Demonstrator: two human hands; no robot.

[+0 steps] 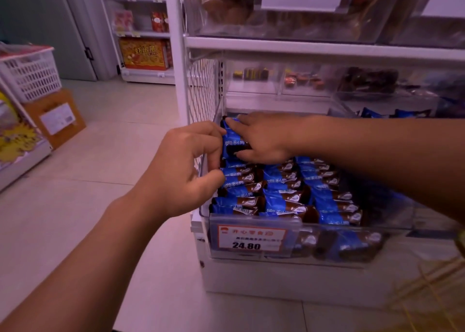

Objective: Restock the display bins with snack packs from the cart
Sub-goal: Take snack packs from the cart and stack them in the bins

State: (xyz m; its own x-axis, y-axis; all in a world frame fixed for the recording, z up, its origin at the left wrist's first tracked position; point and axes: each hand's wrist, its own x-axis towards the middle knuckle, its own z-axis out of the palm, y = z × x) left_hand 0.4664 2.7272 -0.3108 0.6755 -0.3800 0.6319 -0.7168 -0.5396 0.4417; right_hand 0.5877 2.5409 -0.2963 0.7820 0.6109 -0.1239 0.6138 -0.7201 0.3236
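We tuck blue snack pack (232, 142) into back-left corner of clear bin (251, 221): left hand (181, 170) fingers pinch its edge, right hand (264, 140) fingers clamp it. Light, crinkly, slippery (grip crimped ends, we judge).

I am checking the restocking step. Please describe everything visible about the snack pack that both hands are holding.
The snack pack is a glossy blue wrapper with white characters and a dark brown part. It stands tilted at the rear left corner of the clear display bin, above the rows of matching packs. The left hand pinches its left edge; the right hand presses on its top and right side.
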